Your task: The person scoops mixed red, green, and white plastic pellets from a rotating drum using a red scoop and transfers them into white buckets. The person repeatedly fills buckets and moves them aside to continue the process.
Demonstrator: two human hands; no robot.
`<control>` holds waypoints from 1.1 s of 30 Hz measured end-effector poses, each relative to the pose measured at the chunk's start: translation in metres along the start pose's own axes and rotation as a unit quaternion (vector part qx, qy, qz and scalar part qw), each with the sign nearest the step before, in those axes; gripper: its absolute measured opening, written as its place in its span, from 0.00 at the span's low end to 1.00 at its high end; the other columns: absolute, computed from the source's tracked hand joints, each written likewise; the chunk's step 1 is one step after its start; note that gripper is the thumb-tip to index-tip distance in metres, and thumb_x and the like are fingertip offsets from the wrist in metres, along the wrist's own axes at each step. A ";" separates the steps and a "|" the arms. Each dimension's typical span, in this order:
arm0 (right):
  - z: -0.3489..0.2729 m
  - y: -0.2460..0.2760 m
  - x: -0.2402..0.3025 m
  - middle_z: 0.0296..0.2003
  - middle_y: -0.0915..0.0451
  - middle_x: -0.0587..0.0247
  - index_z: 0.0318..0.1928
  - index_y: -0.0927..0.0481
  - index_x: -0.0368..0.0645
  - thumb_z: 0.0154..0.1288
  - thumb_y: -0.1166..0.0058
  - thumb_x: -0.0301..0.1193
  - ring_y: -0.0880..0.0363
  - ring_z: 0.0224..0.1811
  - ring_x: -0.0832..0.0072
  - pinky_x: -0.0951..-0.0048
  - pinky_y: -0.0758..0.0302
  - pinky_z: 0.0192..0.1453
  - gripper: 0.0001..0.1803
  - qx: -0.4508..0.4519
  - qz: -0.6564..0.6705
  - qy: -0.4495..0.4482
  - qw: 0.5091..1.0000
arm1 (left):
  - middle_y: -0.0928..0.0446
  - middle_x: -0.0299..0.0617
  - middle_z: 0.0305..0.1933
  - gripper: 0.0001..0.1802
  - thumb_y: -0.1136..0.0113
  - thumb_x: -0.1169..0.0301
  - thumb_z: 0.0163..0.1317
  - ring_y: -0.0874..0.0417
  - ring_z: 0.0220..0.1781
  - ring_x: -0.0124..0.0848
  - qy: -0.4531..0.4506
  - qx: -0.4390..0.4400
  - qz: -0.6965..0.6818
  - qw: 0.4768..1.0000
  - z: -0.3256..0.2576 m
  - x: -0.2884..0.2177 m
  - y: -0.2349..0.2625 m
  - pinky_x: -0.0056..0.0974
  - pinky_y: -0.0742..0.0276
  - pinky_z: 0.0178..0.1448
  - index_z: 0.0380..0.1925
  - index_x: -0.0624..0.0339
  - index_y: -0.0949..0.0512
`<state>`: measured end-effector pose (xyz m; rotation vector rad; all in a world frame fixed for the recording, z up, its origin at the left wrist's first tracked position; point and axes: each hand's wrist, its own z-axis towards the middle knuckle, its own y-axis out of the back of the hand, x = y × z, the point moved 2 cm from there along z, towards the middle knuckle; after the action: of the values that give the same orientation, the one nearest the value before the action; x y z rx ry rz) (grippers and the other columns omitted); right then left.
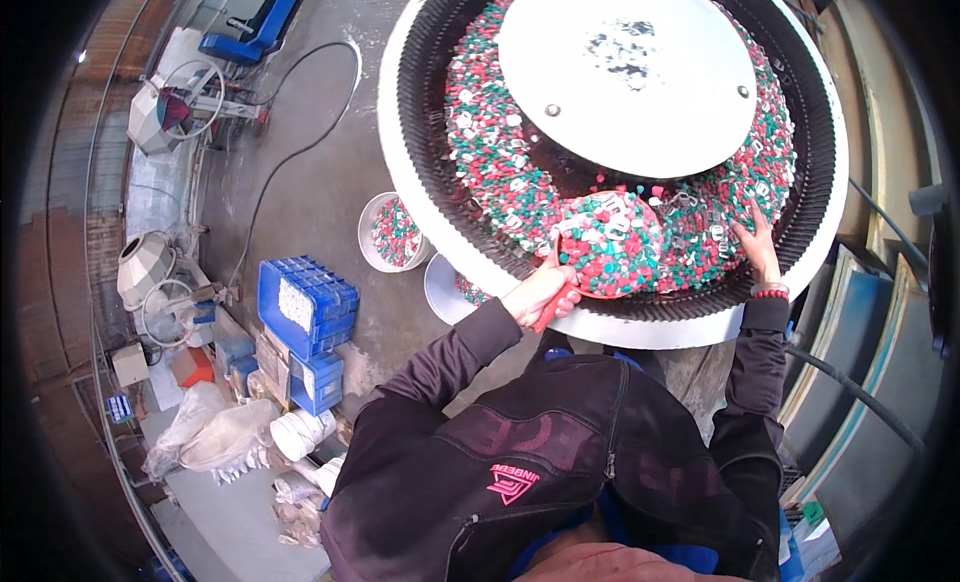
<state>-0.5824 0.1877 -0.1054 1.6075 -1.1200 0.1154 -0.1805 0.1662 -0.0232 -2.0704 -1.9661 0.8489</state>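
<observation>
My left hand (538,294) is closed round the handle of a red scoop (552,310). Small red, green and white pieces fill the scoop, which is over the near side of a large round tub (640,332) with a white rim and black ribbed wall. Many more such pieces (500,172) lie in a ring inside the tub, around a white oval cover (555,62) at its middle. At the tub's right side, my right hand (760,247) has its fingers spread over the pieces, with the fingertips at them. A red bead bracelet (770,292) circles that wrist.
Two white buckets, one (366,232) left of the tub and another (436,287) partly under its rim, contain similar pieces. Stacked blue crates (335,317) and plastic bags (235,437) are farther left. A black hose (270,172) crosses the floor. Flat panels (860,382) lean at right.
</observation>
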 end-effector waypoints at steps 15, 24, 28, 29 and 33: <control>-0.066 -0.022 0.055 0.61 0.37 0.51 0.68 0.49 0.57 0.56 0.44 0.40 0.40 0.62 0.56 0.56 0.36 0.57 0.42 0.026 0.160 -0.097 0.982 | 0.37 0.34 0.19 0.06 0.55 0.74 0.55 0.38 0.15 0.20 -0.198 -0.109 -0.099 0.969 -0.240 0.033 0.173 0.26 0.42 0.17 0.32 0.58 0.38; -0.084 -0.011 0.029 0.56 0.32 0.52 0.67 0.48 0.47 0.58 0.45 0.39 0.33 0.55 0.60 0.53 0.31 0.50 0.39 0.050 0.222 -0.103 0.968 | 0.27 0.39 0.26 0.38 0.52 0.77 0.54 0.28 0.20 0.27 -0.337 -0.406 0.074 0.846 -0.235 0.108 0.314 0.30 0.29 0.24 0.63 0.47 0.56; -0.094 0.006 0.048 0.49 0.26 0.54 0.67 0.48 0.45 0.59 0.46 0.36 0.25 0.46 0.65 0.63 0.27 0.47 0.38 0.021 0.184 -0.107 0.977 | 0.24 0.55 0.41 0.55 0.47 0.83 0.46 0.19 0.36 0.46 -0.275 -0.543 0.302 0.734 -0.177 0.141 0.368 0.44 0.23 0.40 0.67 0.38 0.68; -0.098 0.009 0.053 0.51 0.27 0.53 0.67 0.48 0.48 0.59 0.46 0.38 0.26 0.48 0.64 0.61 0.27 0.48 0.38 0.021 0.165 -0.112 0.980 | 0.25 0.56 0.45 0.54 0.47 0.83 0.47 0.19 0.38 0.48 -0.282 -0.565 0.335 0.699 -0.161 0.148 0.376 0.46 0.24 0.41 0.67 0.36 0.68; -0.108 0.025 0.062 0.67 0.47 0.57 0.68 0.49 0.61 0.57 0.47 0.47 0.53 0.69 0.55 0.32 0.48 0.56 0.40 0.021 0.105 -0.129 0.986 | 0.29 0.53 0.41 0.50 0.48 0.84 0.49 0.23 0.38 0.49 -0.287 -0.644 0.398 0.587 -0.119 0.164 0.396 0.48 0.27 0.41 0.67 0.32 0.59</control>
<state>-0.5159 0.2392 -0.0100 1.5686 -1.4961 0.0722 0.2174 0.3062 -0.1640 -4.2032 -2.0799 -0.1693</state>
